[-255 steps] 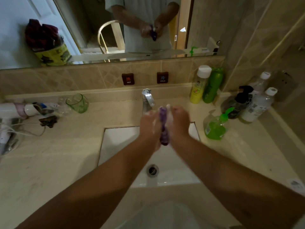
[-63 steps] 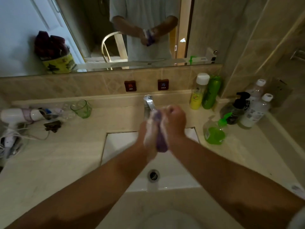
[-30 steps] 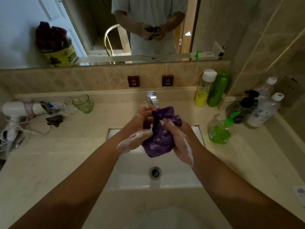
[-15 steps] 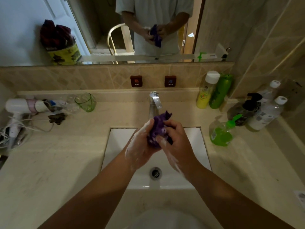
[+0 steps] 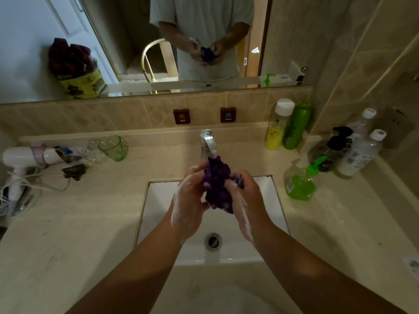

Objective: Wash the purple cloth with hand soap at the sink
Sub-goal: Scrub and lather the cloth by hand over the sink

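The purple cloth (image 5: 217,184) is bunched into a lump over the white sink (image 5: 156,200), just below the chrome tap (image 5: 208,141). My left hand (image 5: 189,200) grips its left side and my right hand (image 5: 246,198) grips its right side. White lather coats both hands and flecks the cloth. The green hand soap pump bottle (image 5: 300,184) stands on the counter to the right of the sink. No water stream is visible from the tap.
Yellow and green bottles (image 5: 286,125) stand at the back right; a black pump bottle (image 5: 332,148) and clear bottles (image 5: 360,152) fill the right corner. A green glass (image 5: 114,147) and a white hair dryer (image 5: 22,159) with its cord lie on the left counter. The drain (image 5: 213,240) is open.
The cloth went from a thin strip pressed between my palms to a loose bunch. In the last half second my hands spread slightly and the cloth bulges out wider between them.
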